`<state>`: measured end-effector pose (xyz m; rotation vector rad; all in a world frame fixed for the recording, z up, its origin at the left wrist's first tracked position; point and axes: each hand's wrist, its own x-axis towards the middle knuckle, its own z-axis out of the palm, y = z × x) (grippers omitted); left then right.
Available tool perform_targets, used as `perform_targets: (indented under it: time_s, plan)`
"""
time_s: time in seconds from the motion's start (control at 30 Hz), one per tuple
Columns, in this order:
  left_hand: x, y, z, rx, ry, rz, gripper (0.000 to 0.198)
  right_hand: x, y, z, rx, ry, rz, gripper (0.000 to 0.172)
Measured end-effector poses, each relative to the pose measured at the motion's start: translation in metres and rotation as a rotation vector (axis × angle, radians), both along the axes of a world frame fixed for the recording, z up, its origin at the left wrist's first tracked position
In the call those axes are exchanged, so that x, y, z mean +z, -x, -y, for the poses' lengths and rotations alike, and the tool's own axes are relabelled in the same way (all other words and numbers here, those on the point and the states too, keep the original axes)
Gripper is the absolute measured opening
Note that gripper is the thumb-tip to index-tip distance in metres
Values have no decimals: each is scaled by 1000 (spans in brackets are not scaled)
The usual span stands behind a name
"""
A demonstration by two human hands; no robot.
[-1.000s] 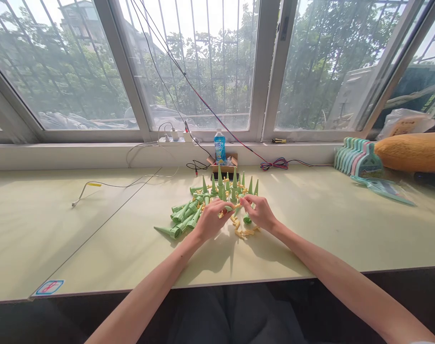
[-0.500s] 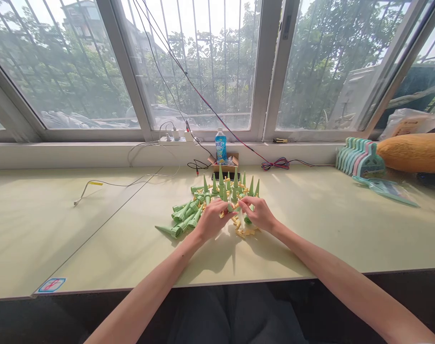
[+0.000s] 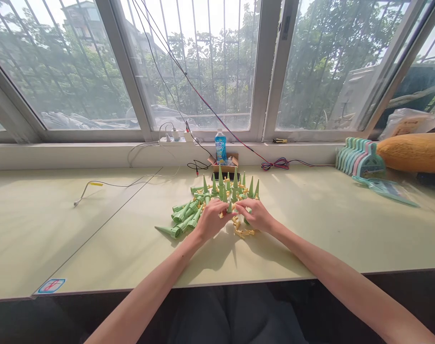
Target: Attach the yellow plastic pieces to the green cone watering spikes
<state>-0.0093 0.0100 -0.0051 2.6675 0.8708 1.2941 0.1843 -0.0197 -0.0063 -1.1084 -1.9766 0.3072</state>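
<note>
My left hand (image 3: 213,217) is closed around a green plastic watering spike (image 3: 229,207), its tip showing past the fingers. My right hand (image 3: 257,215) is pinched right beside it, fingertips at the spike. A small yellow piece seems to be between those fingertips, but it is too small to be sure. Loose yellow plastic pieces (image 3: 244,233) lie on the table below the hands. Behind them several green spikes (image 3: 220,177) stand point up. More green spikes (image 3: 183,215) lie in a heap left of my left hand.
A blue-labelled bottle (image 3: 220,147) stands in a small open carton (image 3: 232,165) at the back, with a dark phone-like slab in front. Coiled wire (image 3: 276,164) and a white cable (image 3: 131,184) lie on the table (image 3: 346,224). Pastel plastic items (image 3: 360,157) stand at the right.
My right hand has shifted slightly left, closer to the spike in my left hand. The left hand stays nearly still, still holding the spike.
</note>
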Motion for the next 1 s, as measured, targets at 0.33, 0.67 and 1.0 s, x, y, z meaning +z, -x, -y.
perform_targets:
  time_s: [0.33,0.67,1.0]
  plan:
    - [3,-1,0,100,43,-3,40,2,1,2,-51,-65,-143,20]
    - [-2,0,-3,91,-7,-106,38,2,6,8,44,-113,-129,22]
    - [2,-2,2,45,-30,-158,19,-4,10,4,69,-328,-38,17]
